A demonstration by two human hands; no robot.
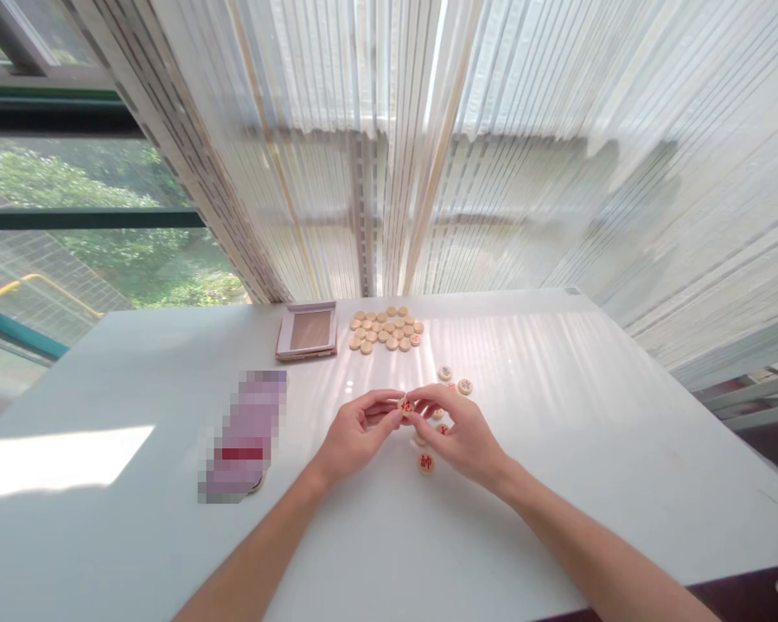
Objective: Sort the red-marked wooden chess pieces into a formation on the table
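Observation:
Between both hands, a round wooden Chinese chess piece (405, 406) with a red character is held up above the white table. My left hand (356, 432) pinches it from the left with thumb and fingers. From the right, my right hand (457, 428) grips the same piece. Under and beside the right hand lie several chess pieces, partly hidden by its fingers. One with a red character (426, 464) lies nearest me. Two with dark characters, one at the back (445, 373) and one to its right (465, 387), lie beyond the right hand.
A group of chess pieces (384, 335), mostly blank side up, lies at the table's far side. Left of it is a shallow open box (308, 333). A blurred-out purple item (246, 436) lies on the left of the white table (136, 553). Curtains (376, 173) hang behind.

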